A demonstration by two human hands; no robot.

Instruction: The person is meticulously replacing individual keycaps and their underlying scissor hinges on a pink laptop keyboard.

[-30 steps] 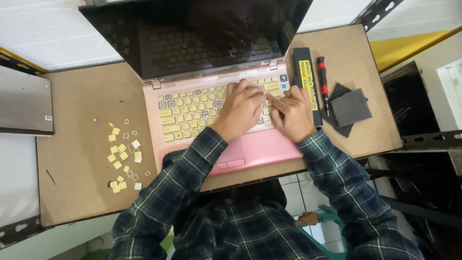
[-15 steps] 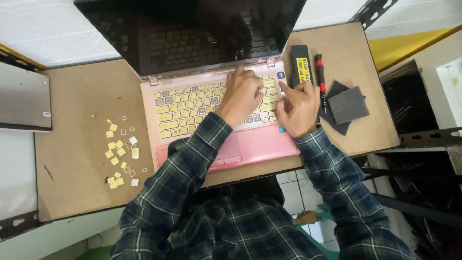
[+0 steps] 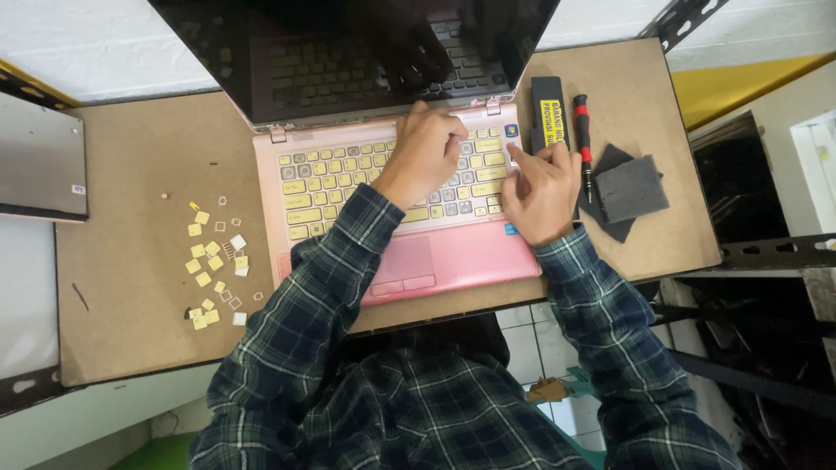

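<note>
Lying left of the pink laptop (image 3: 453,252), loose yellow keycaps (image 3: 213,265) dot the brown table (image 3: 131,157). On its keyboard rests the left hand (image 3: 427,152), fingers curled, holding nothing — the right hand (image 3: 540,187) presses the keyboard's right edge, fingers together. Right of the laptop: a red-handled screwdriver (image 3: 582,139) and dark pads (image 3: 629,187).

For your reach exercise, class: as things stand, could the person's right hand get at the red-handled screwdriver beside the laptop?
Probably yes. The right hand rests at the keyboard's right edge, and the red-handled screwdriver lies just beyond it on the board, beside the black box. Nothing lies between them.
</note>
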